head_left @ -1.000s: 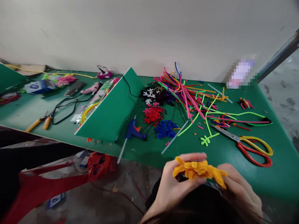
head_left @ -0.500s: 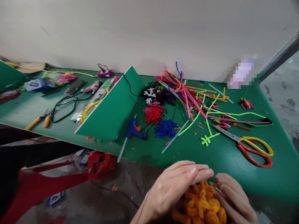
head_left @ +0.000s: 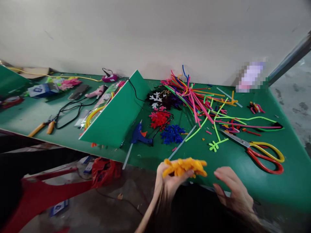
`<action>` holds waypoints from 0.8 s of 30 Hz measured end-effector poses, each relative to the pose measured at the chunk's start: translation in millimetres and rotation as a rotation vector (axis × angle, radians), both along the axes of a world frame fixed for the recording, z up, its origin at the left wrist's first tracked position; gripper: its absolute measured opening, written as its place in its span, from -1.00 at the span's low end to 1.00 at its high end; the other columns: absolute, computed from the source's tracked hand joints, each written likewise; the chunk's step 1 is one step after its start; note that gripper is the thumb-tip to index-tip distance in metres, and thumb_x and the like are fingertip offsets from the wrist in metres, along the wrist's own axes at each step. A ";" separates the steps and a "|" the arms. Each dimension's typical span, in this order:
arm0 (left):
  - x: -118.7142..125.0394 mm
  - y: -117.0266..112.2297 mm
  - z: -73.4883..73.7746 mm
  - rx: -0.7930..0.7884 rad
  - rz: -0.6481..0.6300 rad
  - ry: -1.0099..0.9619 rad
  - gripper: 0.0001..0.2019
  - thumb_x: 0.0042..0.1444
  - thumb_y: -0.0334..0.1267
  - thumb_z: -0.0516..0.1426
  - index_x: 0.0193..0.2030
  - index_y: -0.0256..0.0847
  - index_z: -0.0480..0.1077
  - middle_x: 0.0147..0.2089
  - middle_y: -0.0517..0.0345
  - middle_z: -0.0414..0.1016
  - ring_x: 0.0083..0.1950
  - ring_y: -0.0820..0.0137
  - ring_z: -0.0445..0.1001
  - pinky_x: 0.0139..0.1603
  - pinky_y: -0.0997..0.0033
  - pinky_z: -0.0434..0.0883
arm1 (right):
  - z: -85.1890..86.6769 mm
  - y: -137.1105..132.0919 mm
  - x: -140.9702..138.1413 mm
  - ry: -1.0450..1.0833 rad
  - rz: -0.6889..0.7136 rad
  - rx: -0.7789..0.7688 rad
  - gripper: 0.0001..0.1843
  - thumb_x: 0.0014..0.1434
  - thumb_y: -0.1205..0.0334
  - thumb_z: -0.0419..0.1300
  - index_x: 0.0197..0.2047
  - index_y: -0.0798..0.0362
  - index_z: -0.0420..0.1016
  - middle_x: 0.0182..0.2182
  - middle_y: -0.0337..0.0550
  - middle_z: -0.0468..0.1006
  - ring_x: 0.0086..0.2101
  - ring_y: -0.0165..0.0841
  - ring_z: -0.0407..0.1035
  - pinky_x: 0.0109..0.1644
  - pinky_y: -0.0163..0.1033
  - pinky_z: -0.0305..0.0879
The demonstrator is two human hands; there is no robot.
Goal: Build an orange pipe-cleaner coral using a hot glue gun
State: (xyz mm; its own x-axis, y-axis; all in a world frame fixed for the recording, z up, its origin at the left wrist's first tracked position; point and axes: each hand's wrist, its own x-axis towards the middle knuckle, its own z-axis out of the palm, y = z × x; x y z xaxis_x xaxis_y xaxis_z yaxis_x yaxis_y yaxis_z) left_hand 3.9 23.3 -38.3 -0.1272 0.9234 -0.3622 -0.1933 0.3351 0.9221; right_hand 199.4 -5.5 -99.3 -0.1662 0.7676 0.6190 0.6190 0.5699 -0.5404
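A clump of orange-yellow pipe-cleaner pieces (head_left: 185, 166) is in my left hand (head_left: 167, 183), above the table's front edge, with the thumb pressed against it. To its right my right hand (head_left: 234, 187) is apart from the clump, fingers loosely spread and holding nothing. Scissors (head_left: 247, 145) with one red and one yellow handle lie beyond my right hand. A light-green pipe-cleaner sprig (head_left: 214, 146) rests left of the blades. Blue pipe-cleaner shapes (head_left: 172, 134) and red ones (head_left: 159, 118) sit past my left hand.
On the green table (head_left: 272, 189) lie a blue glue gun (head_left: 140, 136), a clear glue stick (head_left: 182, 142) and a heap of coloured pipe cleaners (head_left: 191, 94). A green board (head_left: 116, 113) stands slanted at left, with pliers (head_left: 43, 125) beyond it. A red bag (head_left: 104, 171) lies below the table.
My left hand has raised the orange-yellow clump from my lap to the table edge and tilted it. My right hand has moved away from it and opened.
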 end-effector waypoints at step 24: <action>25.3 18.8 -41.5 -0.115 -0.042 -0.243 -0.65 -0.14 -0.15 0.40 -0.27 -0.37 0.56 -0.31 0.00 0.63 -0.23 0.22 0.60 -0.15 0.32 0.49 | -4.6 16.3 -13.1 0.325 0.009 -0.515 -0.77 0.27 0.10 0.13 -0.16 0.07 0.46 -0.36 -0.14 0.55 -0.39 -0.36 0.47 -0.34 -0.33 0.42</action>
State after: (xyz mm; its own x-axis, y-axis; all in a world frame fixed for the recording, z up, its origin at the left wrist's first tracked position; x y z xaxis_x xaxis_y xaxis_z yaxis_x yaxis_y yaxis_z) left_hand 29.2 42.1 -79.8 0.0137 0.8770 -0.4802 -0.3886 0.4472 0.8056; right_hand 186.3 10.8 -103.9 -0.0384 0.9812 0.1889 0.3725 0.1895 -0.9085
